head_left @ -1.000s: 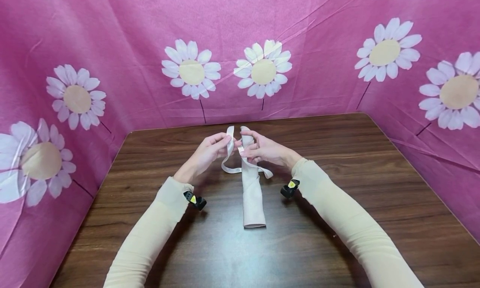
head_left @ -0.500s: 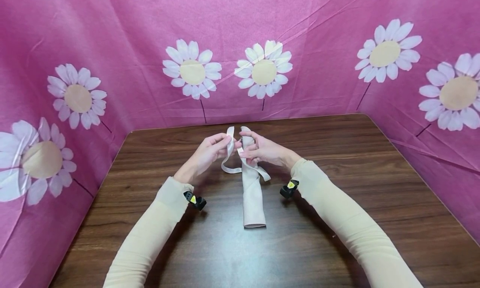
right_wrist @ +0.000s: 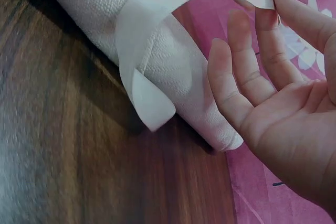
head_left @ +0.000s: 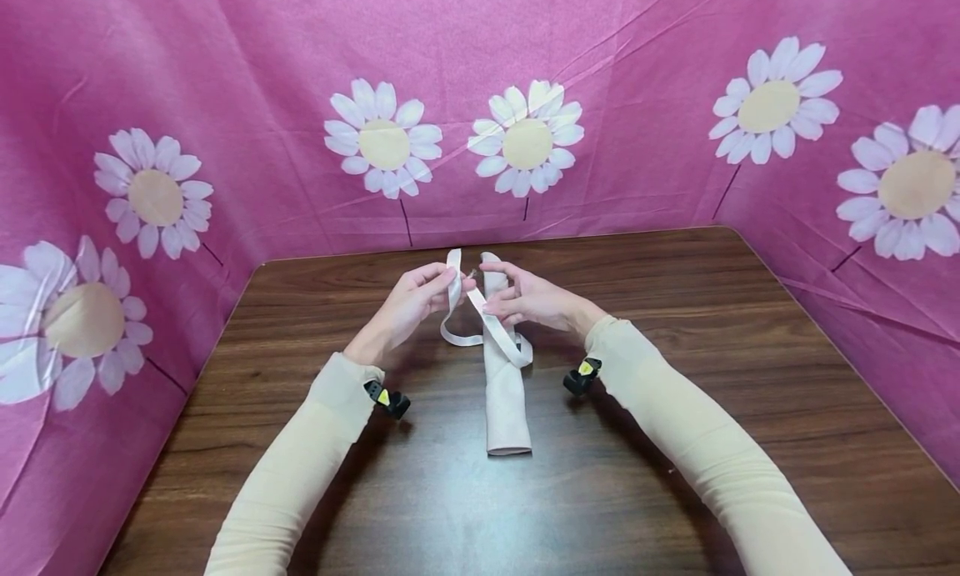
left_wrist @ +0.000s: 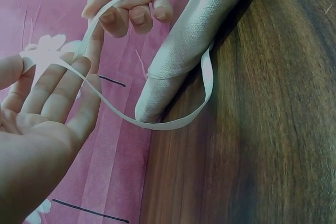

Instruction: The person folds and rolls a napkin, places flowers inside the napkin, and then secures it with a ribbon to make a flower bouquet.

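Note:
A rolled beige cloth (head_left: 506, 401) lies lengthwise on the table, with a narrow white ribbon (head_left: 498, 326) passing round it. My left hand (head_left: 411, 301) pinches one end of the ribbon between thumb and fingers, left of the roll's far part. Ribbon hangs from it in a curve down to the roll, seen too in the left wrist view as a loop (left_wrist: 168, 126). Over the roll, my right hand (head_left: 536, 299) pinches the other stretch between thumb and forefinger, its remaining fingers (right_wrist: 242, 56) loosely bent. In the right wrist view the ribbon arches across the cloth and folds over beside it.
The brown wooden table (head_left: 637, 476) spreads around the roll. Behind it and at both sides hangs a pink cloth backdrop (head_left: 630, 142) with printed daisies. Black bands (head_left: 390, 399) with yellow marks sit at both sleeve cuffs.
My left hand has shifted slightly left with its ribbon end. The ribbon's right-hand stretch has been drawn toward the left, its loose part sliding from beside the roll into a fold over it.

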